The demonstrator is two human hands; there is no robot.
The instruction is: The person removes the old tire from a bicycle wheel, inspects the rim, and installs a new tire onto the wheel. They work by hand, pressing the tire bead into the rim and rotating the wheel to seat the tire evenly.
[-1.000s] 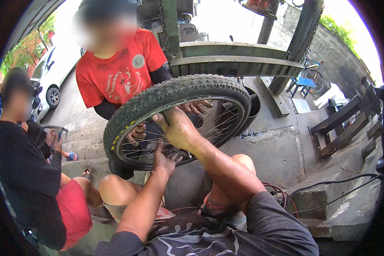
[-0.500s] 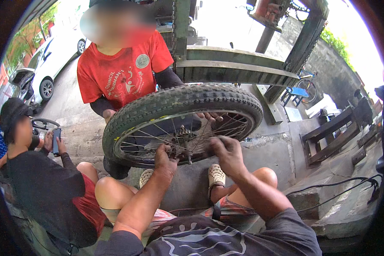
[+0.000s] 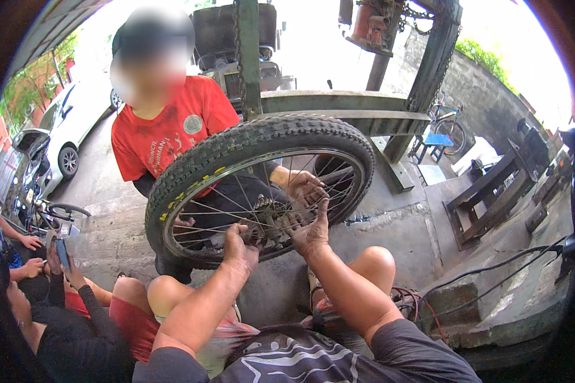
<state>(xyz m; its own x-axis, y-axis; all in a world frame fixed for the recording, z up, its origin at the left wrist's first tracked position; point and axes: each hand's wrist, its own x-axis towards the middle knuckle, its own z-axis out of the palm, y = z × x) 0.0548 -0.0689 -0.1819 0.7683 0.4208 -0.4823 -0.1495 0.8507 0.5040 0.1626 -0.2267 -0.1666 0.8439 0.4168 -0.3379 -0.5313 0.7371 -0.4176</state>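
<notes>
A bicycle wheel with a knobby black tire (image 3: 249, 138) is held up at a tilt in front of me. Its silver hub (image 3: 269, 220) and sprockets sit between my hands. Left of the hub, my left hand (image 3: 240, 251) is closed on the wheel, with its fingertips partly hidden among the spokes. My right hand (image 3: 312, 235) is at the hub's right side, thumb raised and fingers stretched toward the spokes. Across the wheel, a person in a red shirt (image 3: 172, 134) has one dirty hand (image 3: 302, 187) behind the spokes, palm showing. That person's other hand (image 3: 184, 223) shows through the left spokes.
A green metal frame (image 3: 338, 102) with chains stands behind the wheel. At the lower left, seated people hold a phone (image 3: 62, 254). Black cables (image 3: 492, 277) run along the right. A blue stool (image 3: 436, 140), a dark metal stand (image 3: 485, 191) and a white car (image 3: 76, 124) are farther off.
The wheel has tipped up to show more of its spokes. My right hand has turned and moved left to the hub. The other person's hand has opened and come forward, and the view has shifted.
</notes>
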